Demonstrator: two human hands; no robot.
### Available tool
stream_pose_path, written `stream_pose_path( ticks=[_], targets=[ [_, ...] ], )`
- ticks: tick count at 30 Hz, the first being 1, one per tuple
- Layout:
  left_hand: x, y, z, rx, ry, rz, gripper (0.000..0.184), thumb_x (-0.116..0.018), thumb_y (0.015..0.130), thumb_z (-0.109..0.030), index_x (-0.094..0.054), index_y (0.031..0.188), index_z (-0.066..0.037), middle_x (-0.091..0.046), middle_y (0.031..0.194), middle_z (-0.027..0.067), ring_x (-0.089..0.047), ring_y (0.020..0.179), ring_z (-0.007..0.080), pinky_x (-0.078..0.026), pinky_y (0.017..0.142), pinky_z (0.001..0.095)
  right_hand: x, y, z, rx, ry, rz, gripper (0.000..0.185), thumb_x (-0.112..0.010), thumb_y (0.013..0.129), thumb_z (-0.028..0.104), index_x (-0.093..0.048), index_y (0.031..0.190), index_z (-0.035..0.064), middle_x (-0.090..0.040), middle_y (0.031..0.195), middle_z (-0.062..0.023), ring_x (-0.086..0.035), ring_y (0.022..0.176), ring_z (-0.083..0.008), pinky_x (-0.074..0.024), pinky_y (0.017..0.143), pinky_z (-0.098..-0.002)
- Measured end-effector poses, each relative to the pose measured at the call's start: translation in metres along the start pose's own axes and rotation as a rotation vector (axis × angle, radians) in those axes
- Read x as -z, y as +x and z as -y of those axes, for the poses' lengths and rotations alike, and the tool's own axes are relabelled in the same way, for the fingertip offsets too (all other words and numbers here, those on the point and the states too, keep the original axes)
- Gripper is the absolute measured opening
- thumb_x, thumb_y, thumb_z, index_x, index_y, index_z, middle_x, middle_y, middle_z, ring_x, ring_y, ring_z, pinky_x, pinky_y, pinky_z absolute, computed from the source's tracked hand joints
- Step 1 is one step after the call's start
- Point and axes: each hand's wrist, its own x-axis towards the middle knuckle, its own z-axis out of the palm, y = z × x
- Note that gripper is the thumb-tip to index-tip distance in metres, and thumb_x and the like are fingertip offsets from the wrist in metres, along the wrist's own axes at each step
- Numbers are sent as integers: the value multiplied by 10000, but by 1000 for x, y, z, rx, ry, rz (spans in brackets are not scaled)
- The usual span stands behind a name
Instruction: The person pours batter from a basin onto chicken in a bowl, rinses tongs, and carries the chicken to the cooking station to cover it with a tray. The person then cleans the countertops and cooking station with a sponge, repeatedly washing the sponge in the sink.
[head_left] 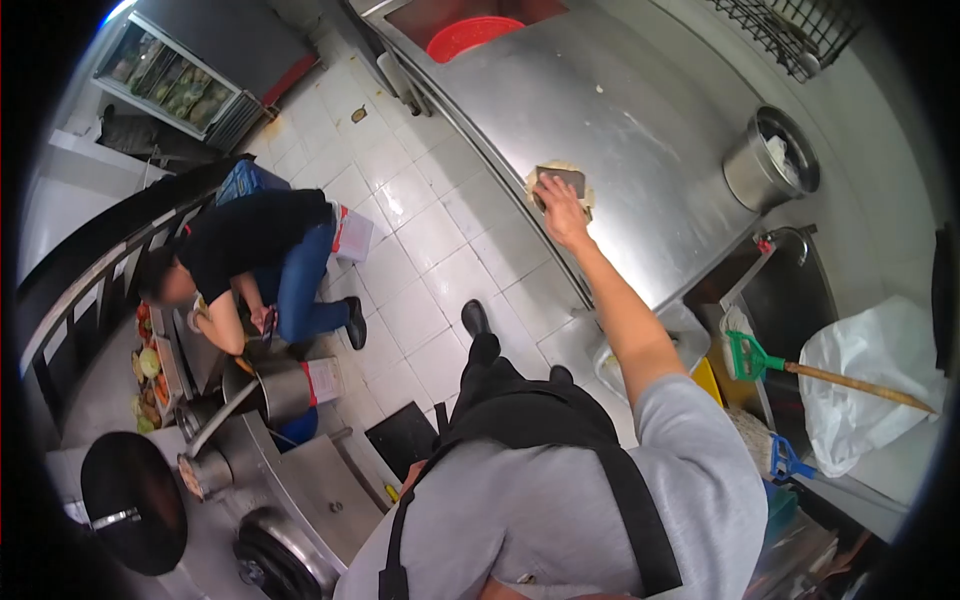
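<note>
On the steel counter (660, 130), a right hand (563, 205) gripped a dark pad (573, 181)

At the far left stood a glass-fronted fridge (160, 80), and below it a co-worker (255, 235) in a black top and jeans bent low near a tray of vegetables (155, 370). White floor tiles (425, 240), shiny in places, ran from that person to the counter. A red basin (475, 36) sat at the counter's far end; the steel was smooth and gleaming, with a deep metal pot (750, 175) toward its right side. Farther right came a curved tap (795, 240), then a wooden handle (860, 387) with a green head, crossing in front of a white plastic bag (865, 335).

To the left of the wearer's grey shirt (480, 510) only a sliver of skin (411, 476) showed, so whether the left hand was open or closed could not be told. On the counter, near its left edge, the dark pad looked flat, roughly rectangular and grey-brown. Ragged tan material (588, 207) showed around it (cloth or foam, too small to tell). The right hand's fingers were bent over the pad.

Left of the pad, the counter's edge ran just beside it, with a tiled walkway beyond. On its right, a broad stretch of steel lay between pad and pot.
</note>
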Motion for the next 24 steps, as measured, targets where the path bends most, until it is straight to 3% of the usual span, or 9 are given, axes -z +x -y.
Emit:
stream_pose_path(
  ticks=[4,7,8,11,12,14,17,21,24],
  targets=[
    [55,77,-105,43,47,71,377,-580,956,-338,-545,1228,-79,-683,1012,92,-676,881,228,-521,698,374,6,28,8,-44,297,-174,567,-475,733,-99,-572,1273,46,-489,1422,-143,-461,1304,-365,-373,1102,-440],
    [107,144,-207,59,-27,65,400,-560,960,-354,-513,1266,-101,-679,1027,102,-684,883,247,-523,674,392,29,-21,-2,-185,180,-275,531,-473,689,-98,-588,1192,27,-497,1360,-203,-475,1260,-412,-420,1053,-437],
    [125,166,-240,38,-74,65,408,-554,961,-359,-503,1279,-109,-678,1033,105,-686,884,254,-524,666,398,43,-46,-4,-235,124,-325,446,-462,684,-96,-584,1096,25,-499,1345,-204,-486,1235,-427,-427,1040,-440],
    [176,245,-310,-123,-232,104,459,-585,955,-340,-477,1328,-96,-671,1095,118,-689,908,247,-515,708,373,86,-123,-23,-522,-4,-454,288,-442,708,-113,-510,938,48,-548,1293,-209,-528,1165,-395,-449,966,-414],
    [189,258,-343,-103,-169,101,441,-578,957,-282,-469,1327,-67,-673,1061,124,-693,868,228,-518,660,338,85,-161,-50,-628,-16,-498,371,-440,723,-109,-536,1054,28,-528,1330,-220,-520,1182,-404,-439,984,-438],
    [208,289,-391,-114,-216,156,408,-570,950,-226,-475,1301,-43,-673,1019,120,-696,823,203,-511,593,305,106,-172,-36,-798,-206,-479,474,-489,775,-63,-532,1245,-19,-525,1320,-256,-487,1238,-414,-399,1042,-459],
    [218,317,-456,-30,-179,176,379,-565,941,-193,-484,1274,-31,-671,991,105,-693,786,185,-491,532,277,75,-141,-48,-836,-652,-476,571,-527,836,43,-434,1394,-35,-479,1361,-295,-428,1274,-466,-324,1085,-517],
    [208,353,-521,-2,-102,181,354,-575,932,-187,-505,1249,-44,-676,976,91,-694,798,187,-495,532,268,61,-47,-100,-1053,-635,-617,575,-553,876,141,-413,1405,-34,-418,1409,-319,-389,1288,-502,-281,1093,-561],
    [198,375,-567,-53,-14,285,352,-593,924,-192,-520,1225,-24,-677,962,109,-695,790,196,-500,547,279,40,47,-152,-961,-577,-620,584,-559,867,135,-407,1407,-29,-423,1416,-307,-375,1318,-490,-265,1117,-551]
  ],
)
